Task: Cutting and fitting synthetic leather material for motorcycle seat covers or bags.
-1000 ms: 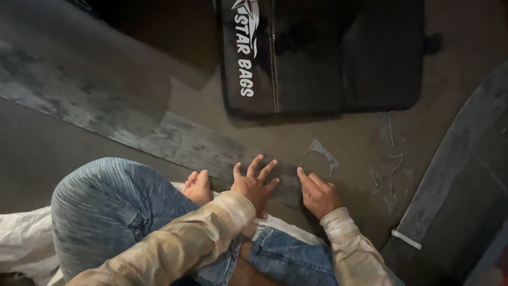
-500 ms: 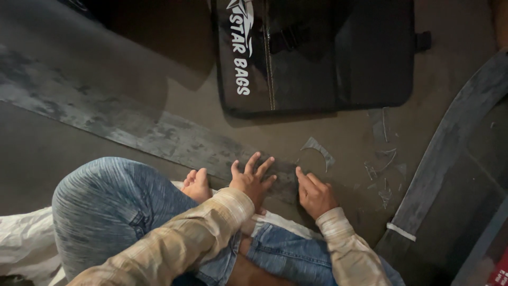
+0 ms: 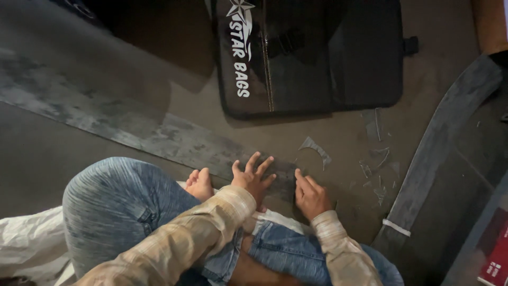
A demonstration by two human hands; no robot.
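I sit on the floor with knees bent, in blue jeans. My left hand (image 3: 253, 177) lies flat with fingers spread on the near end of a long dark grey strip of sheet material (image 3: 132, 130) that runs diagonally across the floor. My right hand (image 3: 309, 195) rests palm down just right of it, fingers together, touching the strip's end. My bare foot (image 3: 200, 184) sits next to the left hand. Neither hand holds anything.
A black flat bag with white lettering (image 3: 312, 53) lies ahead on the floor. Several thin cut scraps (image 3: 316, 149) are scattered to the right. A curved dark grey strip (image 3: 439, 148) runs along the right side. White cloth (image 3: 26, 243) lies at lower left.
The view has shifted slightly left. Both hands stay pressed on the strip's end, almost where they were.
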